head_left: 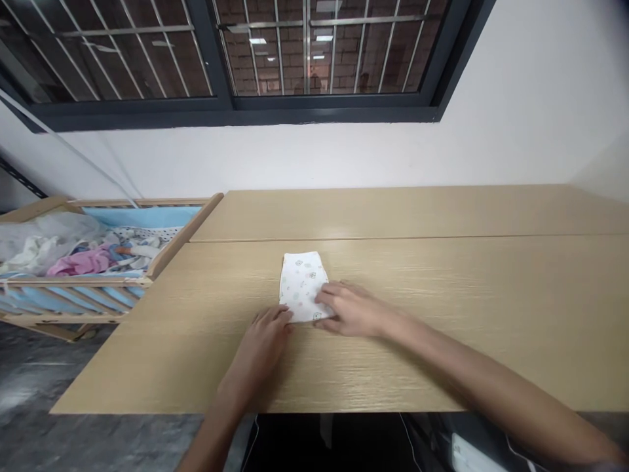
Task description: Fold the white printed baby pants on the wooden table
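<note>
A small folded white cloth (301, 278) with a scattered pastel print lies flat on the wooden table. It is narrower at its far end and wider toward me. At its near left corner, my left hand (268, 337) is closed with the fingertips on the edge; the thumb is mostly hidden. My right hand (352, 309) reaches in from the right. Its fingers rest on the cloth's right side, and its thumb lies apart from them along the near edge, so this hand is open.
The light wooden table (466, 295) spans the view below a white wall (515, 118). A barred, dark-framed window (324, 108) is above. To the left stands a wooden crib (73, 282) with blue lining, holding a pink cloth (83, 260) and other fabrics. The table's near edge shows grey floor (122, 439) below.
</note>
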`<state>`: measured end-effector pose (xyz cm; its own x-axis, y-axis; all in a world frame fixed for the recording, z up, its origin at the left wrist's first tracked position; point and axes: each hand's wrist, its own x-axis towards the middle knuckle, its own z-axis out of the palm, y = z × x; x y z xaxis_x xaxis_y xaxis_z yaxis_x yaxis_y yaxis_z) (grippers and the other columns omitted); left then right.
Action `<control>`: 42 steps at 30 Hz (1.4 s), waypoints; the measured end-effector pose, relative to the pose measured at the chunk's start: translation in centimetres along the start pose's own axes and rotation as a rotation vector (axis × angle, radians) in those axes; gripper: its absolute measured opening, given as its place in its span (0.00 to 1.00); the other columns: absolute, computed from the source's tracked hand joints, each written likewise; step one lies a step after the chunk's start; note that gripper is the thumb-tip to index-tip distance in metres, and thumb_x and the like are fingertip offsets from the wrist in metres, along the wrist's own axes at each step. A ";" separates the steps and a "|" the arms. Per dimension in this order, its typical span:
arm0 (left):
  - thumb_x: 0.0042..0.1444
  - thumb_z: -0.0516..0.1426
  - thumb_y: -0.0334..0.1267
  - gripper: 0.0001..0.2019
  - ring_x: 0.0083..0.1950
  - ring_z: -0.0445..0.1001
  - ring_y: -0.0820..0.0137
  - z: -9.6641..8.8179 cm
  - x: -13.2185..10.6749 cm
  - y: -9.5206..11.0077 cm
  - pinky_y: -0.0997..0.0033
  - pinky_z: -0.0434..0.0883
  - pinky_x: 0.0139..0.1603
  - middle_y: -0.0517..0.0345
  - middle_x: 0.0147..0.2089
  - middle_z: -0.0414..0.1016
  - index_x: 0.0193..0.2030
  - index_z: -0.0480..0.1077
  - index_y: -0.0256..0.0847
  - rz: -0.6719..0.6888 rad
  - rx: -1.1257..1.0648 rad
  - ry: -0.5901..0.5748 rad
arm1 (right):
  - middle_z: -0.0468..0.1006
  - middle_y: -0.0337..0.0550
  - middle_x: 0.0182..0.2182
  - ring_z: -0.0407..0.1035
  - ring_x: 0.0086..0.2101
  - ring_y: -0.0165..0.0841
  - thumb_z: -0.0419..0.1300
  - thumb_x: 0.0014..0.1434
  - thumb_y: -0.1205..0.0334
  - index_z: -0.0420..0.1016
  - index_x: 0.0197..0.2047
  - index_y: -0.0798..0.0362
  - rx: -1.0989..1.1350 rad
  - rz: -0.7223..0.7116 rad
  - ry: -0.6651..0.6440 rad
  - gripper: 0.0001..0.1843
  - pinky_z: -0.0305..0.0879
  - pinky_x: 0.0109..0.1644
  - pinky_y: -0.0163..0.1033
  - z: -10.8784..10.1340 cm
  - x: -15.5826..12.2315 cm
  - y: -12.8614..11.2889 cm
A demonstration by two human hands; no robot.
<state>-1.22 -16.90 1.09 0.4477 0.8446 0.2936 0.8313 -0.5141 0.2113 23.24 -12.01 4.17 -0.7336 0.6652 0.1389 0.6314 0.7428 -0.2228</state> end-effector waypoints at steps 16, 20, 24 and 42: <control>0.70 0.45 0.37 0.15 0.48 0.74 0.60 -4.3 7.3 -1.8 0.59 0.69 0.52 0.49 0.44 0.77 0.45 0.72 0.39 -0.061 -0.047 -0.045 | 0.77 0.48 0.40 0.71 0.40 0.37 0.49 0.68 0.64 0.71 0.41 0.53 0.392 0.332 0.285 0.10 0.65 0.46 0.41 -0.7 2.2 2.2; 0.70 0.46 0.35 0.15 0.51 0.74 0.60 -2.6 11.6 -3.4 0.63 0.68 0.52 0.47 0.47 0.78 0.47 0.74 0.40 -0.143 0.087 -0.077 | 0.77 0.49 0.41 0.71 0.42 0.38 0.49 0.68 0.61 0.71 0.43 0.54 0.396 0.425 0.420 0.10 0.64 0.48 0.42 1.4 5.3 5.5; 0.69 0.47 0.35 0.14 0.51 0.74 0.59 0.1 13.3 -4.5 0.62 0.67 0.52 0.43 0.48 0.78 0.48 0.74 0.38 -0.188 0.143 -0.082 | 0.77 0.52 0.43 0.70 0.43 0.38 0.51 0.66 0.62 0.69 0.48 0.56 0.380 0.490 0.462 0.11 0.64 0.49 0.42 3.5 7.1 7.6; 0.70 0.35 0.59 0.41 0.79 0.39 0.51 5.7 9.6 -2.2 0.48 0.47 0.76 0.31 0.78 0.40 0.75 0.42 0.23 -0.113 0.042 -0.122 | 0.52 0.57 0.73 0.44 0.72 0.47 0.44 0.69 0.54 0.50 0.75 0.65 -0.097 0.204 0.130 0.36 0.42 0.74 0.54 4.8 5.1 3.2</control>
<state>3.14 -6.84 -1.89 0.3849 0.9099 0.1544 0.8905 -0.4101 0.1970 20.31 -6.56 -0.51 -0.5539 0.8017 0.2248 0.7888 0.5917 -0.1663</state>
